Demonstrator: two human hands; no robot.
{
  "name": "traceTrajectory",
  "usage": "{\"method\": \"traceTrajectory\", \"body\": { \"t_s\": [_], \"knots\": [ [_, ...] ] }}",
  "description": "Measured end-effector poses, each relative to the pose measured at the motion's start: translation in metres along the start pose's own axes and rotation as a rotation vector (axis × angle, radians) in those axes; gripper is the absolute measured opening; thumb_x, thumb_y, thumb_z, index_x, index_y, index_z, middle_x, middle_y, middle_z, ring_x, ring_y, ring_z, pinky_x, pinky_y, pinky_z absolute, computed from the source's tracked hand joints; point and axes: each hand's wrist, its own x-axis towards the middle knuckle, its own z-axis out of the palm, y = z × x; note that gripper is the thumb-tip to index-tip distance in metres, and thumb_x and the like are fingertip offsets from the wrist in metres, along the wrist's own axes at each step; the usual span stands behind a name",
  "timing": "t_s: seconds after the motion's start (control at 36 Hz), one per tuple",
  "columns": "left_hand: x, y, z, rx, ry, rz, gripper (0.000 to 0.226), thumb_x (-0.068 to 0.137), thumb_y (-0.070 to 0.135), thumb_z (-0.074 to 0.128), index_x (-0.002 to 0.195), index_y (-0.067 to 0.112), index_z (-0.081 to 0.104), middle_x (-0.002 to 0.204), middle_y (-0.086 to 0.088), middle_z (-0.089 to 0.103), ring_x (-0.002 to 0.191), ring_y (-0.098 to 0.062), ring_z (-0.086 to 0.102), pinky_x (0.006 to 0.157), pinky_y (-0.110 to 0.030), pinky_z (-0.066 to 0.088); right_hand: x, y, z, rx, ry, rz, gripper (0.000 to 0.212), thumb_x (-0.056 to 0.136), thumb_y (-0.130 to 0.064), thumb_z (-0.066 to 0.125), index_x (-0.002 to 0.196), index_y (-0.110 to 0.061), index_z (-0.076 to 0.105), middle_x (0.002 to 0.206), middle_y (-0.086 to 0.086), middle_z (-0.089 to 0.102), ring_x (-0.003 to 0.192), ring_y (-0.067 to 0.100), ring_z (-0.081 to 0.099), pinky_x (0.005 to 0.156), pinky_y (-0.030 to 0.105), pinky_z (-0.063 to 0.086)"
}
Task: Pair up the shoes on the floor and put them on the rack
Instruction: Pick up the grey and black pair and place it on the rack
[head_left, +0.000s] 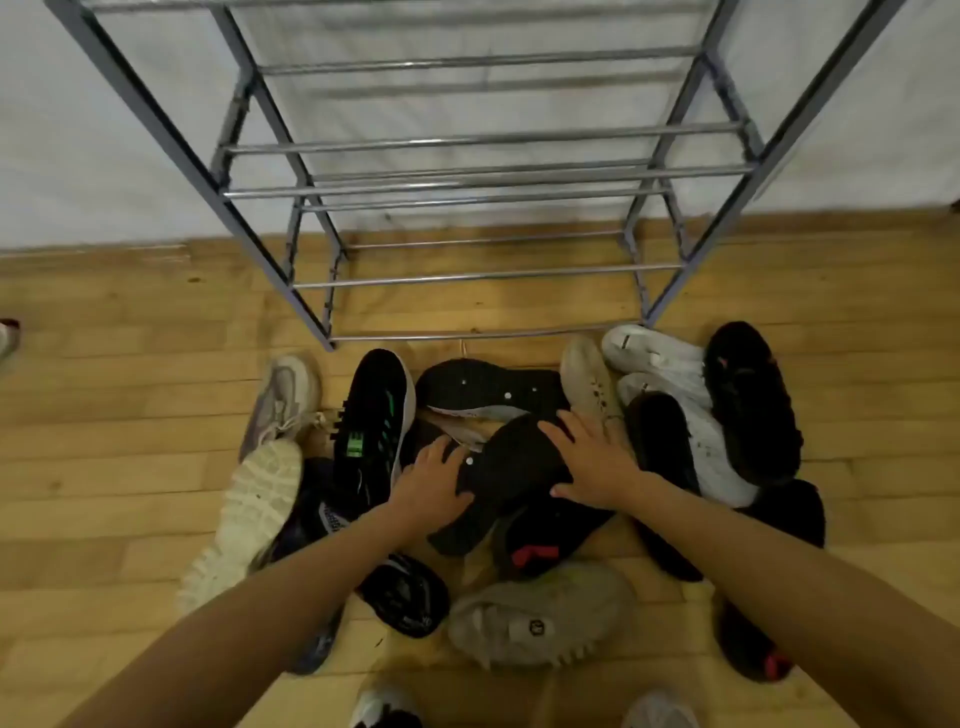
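A pile of mixed shoes lies on the wooden floor in front of an empty metal shoe rack (467, 143). In the middle of the pile is a black shoe (511, 467) with small white dots. My left hand (434, 483) grips its left side and my right hand (592, 462) its right side. A similar black shoe (478, 387) lies sole up just behind it. To the left is a black shoe with green marks (374, 426), and a beige shoe (589, 382) lies to the right.
Left of the pile are a lilac-grey sneaker (283, 400) and a cream chunky shoe (249, 514), sole up. White shoes (654, 353) and a black shoe (748, 400) lie at the right, and a grey shoe (540, 613) lies near me. A white wall stands behind the rack.
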Motion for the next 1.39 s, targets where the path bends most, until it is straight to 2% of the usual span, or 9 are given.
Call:
{"method": "traceTrajectory", "body": {
  "t_s": [0.36, 0.72, 0.89, 0.94, 1.0, 1.08, 1.19, 1.31, 1.39],
  "knots": [
    [0.019, -0.004, 0.075, 0.268, 0.119, 0.085, 0.073, 0.091, 0.042, 0.045, 0.149, 0.008, 0.015, 0.153, -0.012, 0.024, 0.138, -0.031, 0.029, 0.114, -0.045, 0.024, 0.051, 0.007, 0.056, -0.202, 0.123, -0.153, 0.079, 0.088, -0.017, 0.051, 0.152, -0.020, 0.004, 0.159, 0.012, -0.002, 0.147, 0.029, 0.000, 0.117, 0.046, 0.012],
    [0.023, 0.014, 0.081, 0.095, 0.162, -0.013, 0.088, 0.075, 0.046, 0.054, 0.144, 0.003, 0.019, 0.146, -0.012, 0.031, 0.134, -0.030, 0.033, 0.109, -0.047, 0.027, 0.037, -0.001, 0.068, -0.381, 0.185, -0.153, 0.067, 0.099, -0.018, 0.037, 0.151, -0.013, -0.004, 0.159, 0.017, -0.002, 0.147, 0.033, 0.001, 0.116, 0.044, 0.017],
    [0.020, 0.017, 0.076, -0.010, 0.108, -0.085, 0.098, 0.074, 0.052, 0.057, 0.147, 0.008, 0.011, 0.150, -0.012, 0.026, 0.138, -0.033, 0.028, 0.111, -0.050, 0.024, 0.021, -0.011, 0.054, -0.543, 0.241, -0.186, 0.051, 0.097, -0.014, 0.035, 0.146, -0.006, 0.026, 0.151, 0.027, 0.026, 0.141, 0.040, 0.025, 0.110, 0.051, 0.031],
    [0.016, 0.016, 0.069, -0.067, 0.058, -0.113, 0.100, 0.075, 0.053, 0.058, 0.149, 0.013, 0.005, 0.152, -0.012, 0.023, 0.139, -0.035, 0.026, 0.112, -0.052, 0.021, 0.015, -0.016, 0.042, -0.624, 0.364, -0.263, 0.044, 0.088, -0.013, 0.039, 0.126, -0.006, 0.058, 0.127, 0.025, 0.058, 0.119, 0.039, 0.055, 0.091, 0.047, 0.051],
    [0.011, 0.016, 0.061, -0.160, 0.001, -0.152, 0.102, 0.074, 0.054, 0.061, 0.150, 0.022, 0.002, 0.151, -0.010, 0.023, 0.138, -0.036, 0.026, 0.112, -0.056, 0.020, 0.009, -0.021, 0.035, -0.665, 0.478, -0.337, 0.044, 0.083, -0.018, 0.037, 0.109, -0.011, 0.071, 0.106, 0.014, 0.071, 0.099, 0.031, 0.068, 0.076, 0.041, 0.057],
    [0.002, 0.013, 0.051, -0.255, -0.008, -0.169, 0.091, 0.074, 0.049, 0.063, 0.147, 0.028, 0.013, 0.141, -0.010, 0.037, 0.128, -0.034, 0.041, 0.108, -0.053, 0.030, 0.003, -0.032, 0.027, -0.657, 0.537, -0.343, 0.040, 0.087, -0.025, 0.043, 0.119, -0.016, 0.064, 0.111, 0.005, 0.069, 0.102, 0.023, 0.065, 0.088, 0.040, 0.050],
    [-0.015, 0.008, 0.050, -0.199, 0.099, -0.084, 0.075, 0.084, 0.035, 0.060, 0.146, 0.020, 0.022, 0.130, -0.010, 0.050, 0.112, -0.029, 0.055, 0.086, -0.038, 0.046, -0.001, -0.036, 0.026, -0.411, 0.421, -0.337, 0.043, 0.097, -0.018, 0.038, 0.140, -0.014, 0.038, 0.143, 0.008, 0.043, 0.134, 0.026, 0.038, 0.111, 0.049, 0.020],
    [-0.025, 0.008, 0.057, -0.323, 0.201, -0.056, 0.050, 0.085, 0.031, 0.061, 0.130, 0.014, 0.049, 0.117, -0.007, 0.052, 0.105, -0.027, 0.057, 0.082, -0.032, 0.047, -0.012, -0.037, 0.025, -0.146, 0.474, -0.264, 0.055, 0.095, -0.015, 0.043, 0.147, -0.018, 0.026, 0.154, 0.003, 0.027, 0.143, 0.020, 0.022, 0.115, 0.041, 0.017],
    [-0.029, 0.004, 0.058, -0.695, 0.205, -0.126, 0.042, 0.087, 0.028, 0.061, 0.124, 0.009, 0.055, 0.115, -0.006, 0.053, 0.102, -0.024, 0.059, 0.077, -0.026, 0.047, -0.020, -0.030, 0.023, 0.069, 0.457, -0.175, 0.065, 0.096, -0.023, 0.047, 0.151, -0.022, 0.013, 0.158, 0.002, 0.013, 0.145, 0.023, 0.014, 0.114, 0.041, 0.022]
  ]
}}
